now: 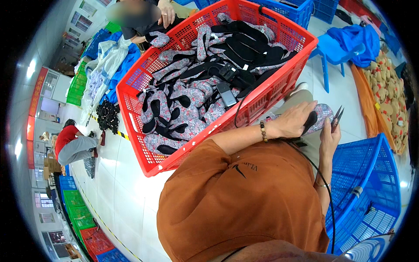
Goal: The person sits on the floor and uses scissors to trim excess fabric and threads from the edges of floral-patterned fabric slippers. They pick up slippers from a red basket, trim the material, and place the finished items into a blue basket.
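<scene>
My left hand (pixel 293 120), a beaded bracelet at its wrist, is closed over a grey floral slipper (pixel 323 112) with black parts. At the slipper's other end is my right hand (pixel 329 139), with small dark-bladed thread snips (pixel 338 114) in its fingers, blades pointing away from me. The fingers of that hand also seem to touch the slipper's edge. In front of me, a big red plastic crate (pixel 140 150) holds a heap of similar floral slippers (pixel 187 98), several showing black soles or openings. A grey, phone-like device (pixel 226 94) and a black device (pixel 228 72) lie on the heap.
Beyond the crate a co-worker's hand (pixel 166 14) shows near another floral slipper (pixel 158 39). A blue crate (pixel 362 174) stands close on my right, a blue stool (pixel 334 50) farther off. A black cable (pixel 325 185) runs beside my right arm. Another person (pixel 75 144) bends at far left.
</scene>
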Demonstrator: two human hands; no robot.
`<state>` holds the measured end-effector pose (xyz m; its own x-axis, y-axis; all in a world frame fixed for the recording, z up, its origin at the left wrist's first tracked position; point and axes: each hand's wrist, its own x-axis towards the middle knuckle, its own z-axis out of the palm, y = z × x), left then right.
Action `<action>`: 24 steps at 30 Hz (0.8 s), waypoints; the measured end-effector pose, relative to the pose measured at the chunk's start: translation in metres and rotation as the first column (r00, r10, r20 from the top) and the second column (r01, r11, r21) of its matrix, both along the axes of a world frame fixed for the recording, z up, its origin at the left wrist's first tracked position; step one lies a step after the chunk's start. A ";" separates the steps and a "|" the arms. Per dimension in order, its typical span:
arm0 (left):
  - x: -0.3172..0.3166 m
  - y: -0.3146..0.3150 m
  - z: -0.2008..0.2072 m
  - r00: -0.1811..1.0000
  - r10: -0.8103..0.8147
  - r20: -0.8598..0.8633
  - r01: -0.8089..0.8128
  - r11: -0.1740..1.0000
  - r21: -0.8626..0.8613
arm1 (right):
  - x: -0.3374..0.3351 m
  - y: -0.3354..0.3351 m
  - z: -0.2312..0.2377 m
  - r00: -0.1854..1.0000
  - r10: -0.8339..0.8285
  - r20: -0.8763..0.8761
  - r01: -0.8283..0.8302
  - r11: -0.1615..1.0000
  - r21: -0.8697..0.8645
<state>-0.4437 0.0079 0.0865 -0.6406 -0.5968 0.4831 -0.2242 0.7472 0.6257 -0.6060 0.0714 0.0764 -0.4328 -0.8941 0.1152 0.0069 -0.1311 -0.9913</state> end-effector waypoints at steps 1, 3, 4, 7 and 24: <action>0.000 0.000 0.001 1.000 -0.001 0.004 0.001 1.000 0.006 | 0.000 0.000 0.000 1.000 0.002 0.006 -0.002 1.000 -0.002; 0.000 0.001 0.002 1.000 -0.003 0.010 0.003 1.000 0.017 | 0.000 0.001 -0.001 1.000 0.004 0.016 -0.004 1.000 -0.006; 0.000 0.001 0.002 1.000 -0.002 0.004 0.002 1.000 0.013 | 0.000 0.001 -0.001 1.000 0.001 0.018 -0.001 1.000 0.001; -0.001 0.001 0.001 1.000 -0.003 -0.009 0.003 1.000 0.007 | -0.001 0.002 -0.001 1.000 -0.005 0.024 0.005 1.000 0.010; -0.003 0.002 0.002 1.000 -0.002 0.025 0.001 1.000 0.028 | -0.001 0.003 -0.001 0.999 -0.013 0.049 0.012 1.000 0.011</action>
<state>-0.4466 0.0104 0.0882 -0.6531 -0.6090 0.4502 -0.2386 0.7296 0.6409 -0.6073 0.0745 0.0754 -0.4488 -0.8897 0.0837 0.0542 -0.1206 -0.9912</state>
